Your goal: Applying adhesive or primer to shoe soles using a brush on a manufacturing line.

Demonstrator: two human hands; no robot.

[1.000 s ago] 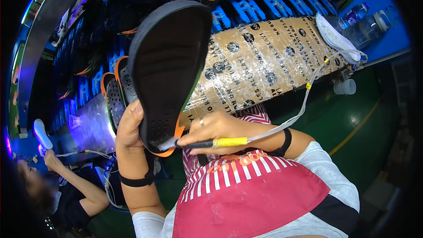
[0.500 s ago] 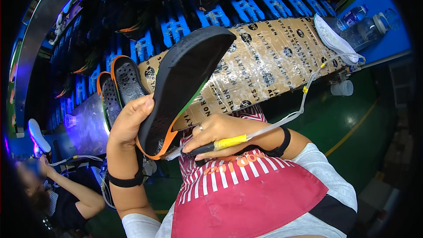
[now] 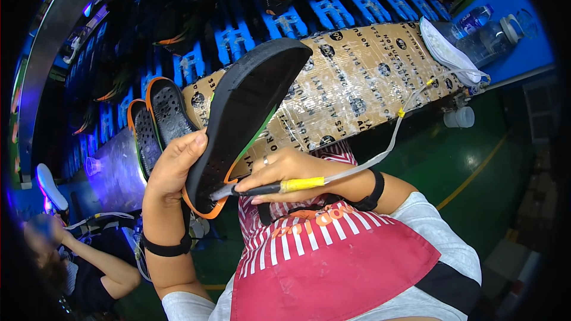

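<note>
A black shoe sole (image 3: 241,107) with an orange and green edge is tilted up in front of me. My left hand (image 3: 178,166) grips it by its left side near the lower, orange-rimmed end. Between the fingers of my right hand (image 3: 285,172) is a black-handled brush (image 3: 264,190) with yellow tape and a pale hose (image 3: 372,160) running from its back. The pale bristles touch the inside of the sole near its orange end. Left of the sole, two more orange-edged soles (image 3: 169,110) lie side by side on the bench.
Printed brown cardboard wrapped in clear film (image 3: 357,83) covers the bench. At its right stand a white sole (image 3: 443,50), a clear bottle (image 3: 491,38) and a white cup (image 3: 459,117). Blue racks (image 3: 285,24) line the far side. Another person (image 3: 89,255) works at the lower left.
My right hand has moved the brush left and up, from the sole's orange rim onto its inner surface. The sole has shifted slightly left in my left hand.
</note>
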